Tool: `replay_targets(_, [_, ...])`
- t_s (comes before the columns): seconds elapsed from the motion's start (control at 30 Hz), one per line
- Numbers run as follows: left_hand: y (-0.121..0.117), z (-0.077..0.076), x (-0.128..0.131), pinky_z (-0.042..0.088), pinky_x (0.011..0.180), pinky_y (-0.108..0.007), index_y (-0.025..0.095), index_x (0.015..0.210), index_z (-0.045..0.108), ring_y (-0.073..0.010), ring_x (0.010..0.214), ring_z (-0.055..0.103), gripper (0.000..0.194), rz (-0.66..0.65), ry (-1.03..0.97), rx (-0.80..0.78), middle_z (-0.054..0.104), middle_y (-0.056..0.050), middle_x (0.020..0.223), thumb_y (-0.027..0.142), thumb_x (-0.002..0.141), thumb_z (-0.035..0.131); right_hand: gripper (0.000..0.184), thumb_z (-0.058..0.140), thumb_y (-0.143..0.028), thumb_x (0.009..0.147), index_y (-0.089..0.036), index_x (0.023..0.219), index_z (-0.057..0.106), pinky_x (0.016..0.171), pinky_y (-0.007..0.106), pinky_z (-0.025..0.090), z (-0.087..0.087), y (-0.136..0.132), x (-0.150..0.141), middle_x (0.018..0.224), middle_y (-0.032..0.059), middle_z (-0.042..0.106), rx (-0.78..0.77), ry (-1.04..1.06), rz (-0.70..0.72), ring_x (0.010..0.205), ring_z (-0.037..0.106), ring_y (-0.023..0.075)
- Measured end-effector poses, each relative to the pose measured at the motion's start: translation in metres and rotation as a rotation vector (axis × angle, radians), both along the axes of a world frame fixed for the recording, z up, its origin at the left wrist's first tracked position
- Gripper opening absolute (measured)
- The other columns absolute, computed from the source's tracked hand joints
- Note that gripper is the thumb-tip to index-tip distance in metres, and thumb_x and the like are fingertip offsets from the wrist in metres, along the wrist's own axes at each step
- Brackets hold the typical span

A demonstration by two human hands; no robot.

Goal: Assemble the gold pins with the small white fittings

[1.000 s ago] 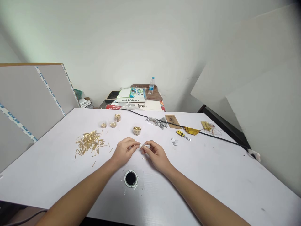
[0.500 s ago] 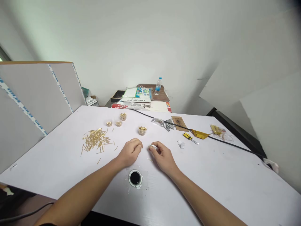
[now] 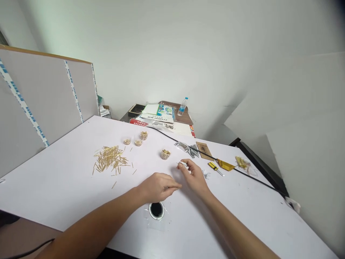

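My left hand (image 3: pixel 159 187) rests on the white table (image 3: pixel 67 187) just above a round black grommet hole (image 3: pixel 156 209), its fingers pinched together at the tip; what they pinch is too small to make out. My right hand (image 3: pixel 194 176) sits a little farther right and back, fingers curled on a small thin whitish piece (image 3: pixel 181 163) that sticks out to the left. A small clear cup of brass parts (image 3: pixel 165 154) stands just beyond both hands.
A heap of loose brass pins (image 3: pixel 109 160) lies at the left, with three more small cups (image 3: pixel 138 139) behind it. A black cable (image 3: pixel 250 176), foil bags (image 3: pixel 185 147), a yellow screwdriver (image 3: pixel 214 167) and a gold packet (image 3: pixel 225 164) lie at the right. Grey boards (image 3: pixel 40 100) stand at the left.
The two hands have come apart: the left dropped toward the grommet hole, the right moved right and back with its small piece. The view has swung and tilted.
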State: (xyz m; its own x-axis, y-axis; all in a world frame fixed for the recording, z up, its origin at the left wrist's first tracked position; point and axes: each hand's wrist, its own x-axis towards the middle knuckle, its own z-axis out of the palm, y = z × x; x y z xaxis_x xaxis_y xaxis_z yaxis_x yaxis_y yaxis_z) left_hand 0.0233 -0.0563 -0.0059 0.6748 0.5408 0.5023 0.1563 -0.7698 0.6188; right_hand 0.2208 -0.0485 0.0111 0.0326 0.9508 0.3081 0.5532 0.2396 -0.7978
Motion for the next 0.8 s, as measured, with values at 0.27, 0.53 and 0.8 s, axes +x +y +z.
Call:
replay_targets(0.27, [0.008,-0.004,-0.004,0.052,0.086,-0.034,0.02,0.106,0.072,-0.0225,0.097,0.07,0.03,0.111,0.256,-0.072,0.076,-0.006,0.102,0.025,0.101,0.043,0.015,0.054,-0.032,0.092,-0.021,0.089,0.063,0.079,0.035,0.044,0.068,0.063,-0.055,0.087,0.0052,0.069,0.095,-0.333,0.348,0.086,0.061,0.0232])
replay_targets(0.53, [0.012,-0.002,-0.005,0.048,0.071,-0.032,0.021,0.104,0.067,-0.024,0.083,0.069,0.03,0.242,0.39,-0.217,0.074,-0.006,0.09,0.04,0.102,0.044,0.01,0.057,-0.015,0.089,-0.014,0.093,0.066,0.096,0.037,0.045,0.077,0.169,-0.141,0.118,0.0146,0.058,0.354,-0.534,0.497,0.109,0.056,0.0246])
replay_targets(0.8, [0.018,-0.003,-0.006,0.052,0.077,-0.028,0.021,0.106,0.066,-0.0196,0.087,0.07,0.032,0.242,0.346,-0.311,0.075,-0.002,0.094,0.046,0.101,0.048,0.018,0.062,-0.02,0.092,-0.015,0.104,0.074,0.087,0.037,0.041,0.071,0.2,-0.191,0.118,0.0142,0.063,0.317,-0.879,0.498,0.111,0.054,0.029])
